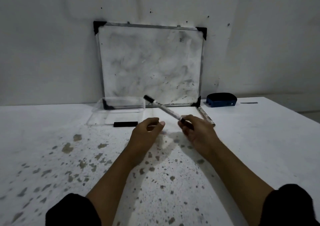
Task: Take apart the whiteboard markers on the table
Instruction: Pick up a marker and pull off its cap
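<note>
My right hand (194,130) grips one end of a white whiteboard marker (162,108) that points up and to the left, its black cap at the far end. My left hand (149,130) hovers just left of it with fingers curled and thumb near the fingertips; whether it holds anything small I cannot tell. A second white marker (206,115) lies on the table to the right of my right hand. A black marker cap or part (125,124) lies on the table left of my left hand.
A smudged whiteboard (150,64) leans against the wall at the back. A clear plastic container (117,110) stands in front of its left corner. A blue eraser (221,100) sits at the back right. The white table (69,156) is spotted with chipped paint.
</note>
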